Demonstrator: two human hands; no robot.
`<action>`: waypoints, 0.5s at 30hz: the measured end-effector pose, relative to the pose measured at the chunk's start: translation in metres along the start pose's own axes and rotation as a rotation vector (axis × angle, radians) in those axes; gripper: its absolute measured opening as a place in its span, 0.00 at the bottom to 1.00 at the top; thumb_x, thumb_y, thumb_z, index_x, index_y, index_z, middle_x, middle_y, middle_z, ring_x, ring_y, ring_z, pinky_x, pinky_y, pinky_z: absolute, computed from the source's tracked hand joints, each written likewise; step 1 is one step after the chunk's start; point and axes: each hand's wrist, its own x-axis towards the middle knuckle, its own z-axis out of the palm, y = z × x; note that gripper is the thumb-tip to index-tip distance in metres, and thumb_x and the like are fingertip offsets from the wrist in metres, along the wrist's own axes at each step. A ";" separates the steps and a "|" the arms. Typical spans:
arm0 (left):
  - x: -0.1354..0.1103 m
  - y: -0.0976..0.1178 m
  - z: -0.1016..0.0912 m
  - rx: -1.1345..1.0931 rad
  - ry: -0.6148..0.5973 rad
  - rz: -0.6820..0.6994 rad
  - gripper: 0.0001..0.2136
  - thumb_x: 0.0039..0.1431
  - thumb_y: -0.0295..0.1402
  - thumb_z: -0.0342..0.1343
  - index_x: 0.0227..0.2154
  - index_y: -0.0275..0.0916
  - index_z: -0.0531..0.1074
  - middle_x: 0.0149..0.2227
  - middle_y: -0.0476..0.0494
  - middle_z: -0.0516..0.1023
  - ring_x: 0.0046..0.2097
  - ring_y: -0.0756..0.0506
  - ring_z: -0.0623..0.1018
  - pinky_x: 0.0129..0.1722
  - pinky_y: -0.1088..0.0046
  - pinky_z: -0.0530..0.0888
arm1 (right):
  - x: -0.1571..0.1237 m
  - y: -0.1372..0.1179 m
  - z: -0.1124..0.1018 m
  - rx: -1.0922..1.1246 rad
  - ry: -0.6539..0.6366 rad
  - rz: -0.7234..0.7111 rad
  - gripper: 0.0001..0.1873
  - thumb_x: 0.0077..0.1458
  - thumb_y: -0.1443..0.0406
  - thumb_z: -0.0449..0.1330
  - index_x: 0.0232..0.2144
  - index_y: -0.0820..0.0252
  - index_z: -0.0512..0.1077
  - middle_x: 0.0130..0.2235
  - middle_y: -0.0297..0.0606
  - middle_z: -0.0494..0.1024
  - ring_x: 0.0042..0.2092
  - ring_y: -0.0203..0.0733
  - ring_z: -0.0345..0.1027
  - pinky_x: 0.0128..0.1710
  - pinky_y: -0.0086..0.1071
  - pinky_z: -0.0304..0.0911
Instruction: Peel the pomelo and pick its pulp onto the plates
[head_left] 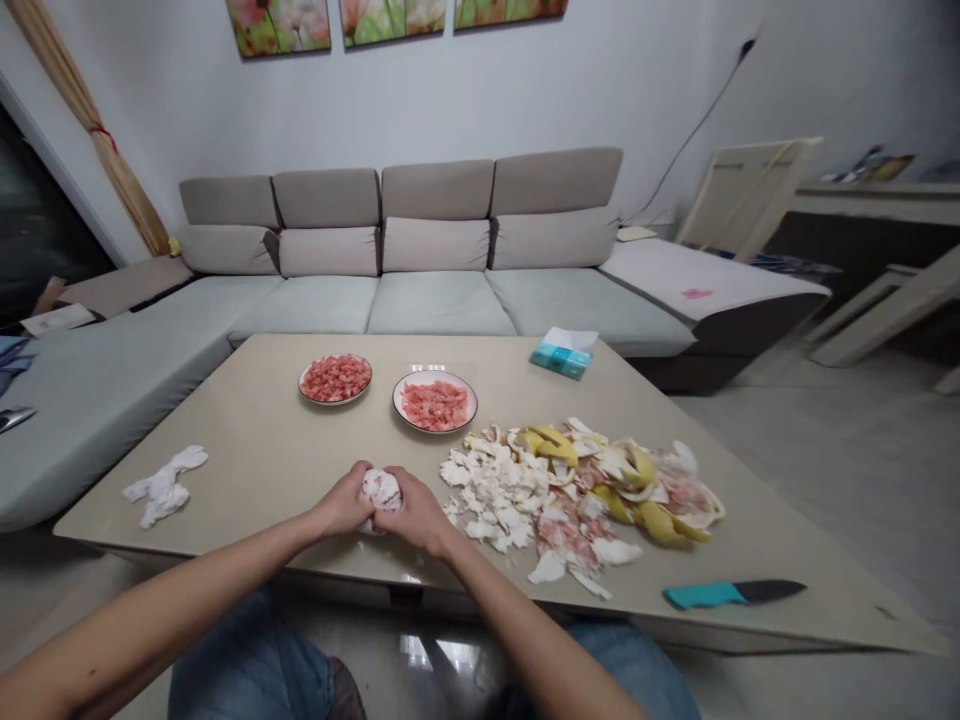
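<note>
A small round chunk of pomelo [382,489], whitish with reddish patches, is held just above the near edge of the table. My left hand [347,502] grips it from the left, and my right hand [416,512] grips it from the right, thumbs on top. Most of my fingers are hidden beneath it. Beyond my hands, a plate [472,405] bears pink pomelo flesh [435,405]; farther left, a second plate [335,401] is heaped with redder flesh [336,377]. Close to my right hand spreads a pile of white pith [502,490] and yellow peel [660,522].
A knife [705,596] with a turquoise handle lies near the table's right front edge, blade pointing right. Crumpled white tissue [165,488] rests at the left. A blue tissue pack [562,357] is at the back right. Behind the table [255,450] stands a long sofa [439,300].
</note>
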 end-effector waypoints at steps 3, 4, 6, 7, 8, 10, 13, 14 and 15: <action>-0.003 -0.001 0.002 -0.029 0.001 0.021 0.23 0.40 0.22 0.52 0.44 0.38 0.62 0.37 0.48 0.72 0.39 0.46 0.73 0.41 0.71 0.70 | -0.005 0.003 0.001 0.066 0.036 0.033 0.31 0.38 0.64 0.66 0.49 0.57 0.70 0.40 0.36 0.78 0.40 0.45 0.70 0.41 0.34 0.64; -0.004 -0.002 0.003 -0.039 0.002 0.032 0.24 0.40 0.22 0.52 0.44 0.38 0.62 0.38 0.47 0.72 0.40 0.45 0.73 0.42 0.70 0.70 | -0.007 0.003 0.002 0.090 0.044 0.035 0.30 0.39 0.64 0.65 0.49 0.57 0.70 0.39 0.35 0.78 0.40 0.44 0.70 0.41 0.34 0.64; -0.006 -0.004 0.004 -0.060 -0.004 0.051 0.25 0.39 0.22 0.52 0.45 0.38 0.62 0.40 0.47 0.72 0.42 0.45 0.72 0.45 0.69 0.69 | -0.009 0.006 0.002 0.132 0.052 0.022 0.29 0.40 0.64 0.64 0.49 0.56 0.71 0.39 0.34 0.79 0.39 0.43 0.71 0.40 0.33 0.64; -0.007 -0.005 0.004 -0.073 -0.012 0.058 0.25 0.39 0.22 0.52 0.46 0.38 0.62 0.40 0.47 0.72 0.43 0.45 0.72 0.45 0.69 0.69 | -0.009 0.007 0.003 0.147 0.051 0.014 0.29 0.40 0.64 0.64 0.49 0.56 0.71 0.38 0.34 0.79 0.38 0.42 0.71 0.40 0.32 0.65; -0.007 -0.005 0.004 -0.086 -0.021 0.062 0.26 0.39 0.22 0.52 0.46 0.38 0.62 0.41 0.47 0.71 0.43 0.45 0.72 0.46 0.69 0.69 | -0.009 0.008 0.003 0.157 0.045 0.010 0.29 0.40 0.64 0.64 0.49 0.56 0.71 0.38 0.34 0.79 0.38 0.42 0.71 0.40 0.32 0.65; -0.007 -0.005 0.003 -0.115 -0.040 0.061 0.26 0.39 0.23 0.52 0.47 0.38 0.62 0.42 0.47 0.71 0.43 0.45 0.72 0.46 0.69 0.69 | -0.006 0.010 0.002 0.169 0.020 0.012 0.29 0.40 0.64 0.65 0.49 0.56 0.72 0.37 0.33 0.79 0.37 0.41 0.70 0.39 0.32 0.65; -0.003 -0.002 -0.001 -0.153 -0.067 0.038 0.27 0.39 0.25 0.53 0.48 0.38 0.60 0.42 0.47 0.71 0.43 0.46 0.72 0.46 0.70 0.69 | 0.001 0.010 -0.004 0.174 -0.018 0.017 0.30 0.40 0.64 0.65 0.49 0.56 0.72 0.37 0.33 0.78 0.38 0.42 0.70 0.40 0.32 0.65; -0.001 0.000 -0.003 -0.160 -0.077 0.023 0.28 0.39 0.25 0.54 0.49 0.38 0.60 0.41 0.48 0.71 0.42 0.46 0.72 0.44 0.70 0.70 | 0.003 0.010 -0.007 0.181 -0.029 0.019 0.30 0.40 0.64 0.65 0.50 0.56 0.71 0.38 0.33 0.78 0.39 0.42 0.70 0.41 0.32 0.65; 0.001 0.002 -0.005 -0.165 -0.091 0.003 0.29 0.40 0.25 0.55 0.50 0.38 0.59 0.41 0.48 0.71 0.41 0.47 0.72 0.42 0.71 0.70 | 0.005 0.009 -0.011 0.192 -0.044 0.025 0.31 0.40 0.64 0.65 0.51 0.57 0.70 0.39 0.34 0.78 0.40 0.43 0.71 0.42 0.33 0.65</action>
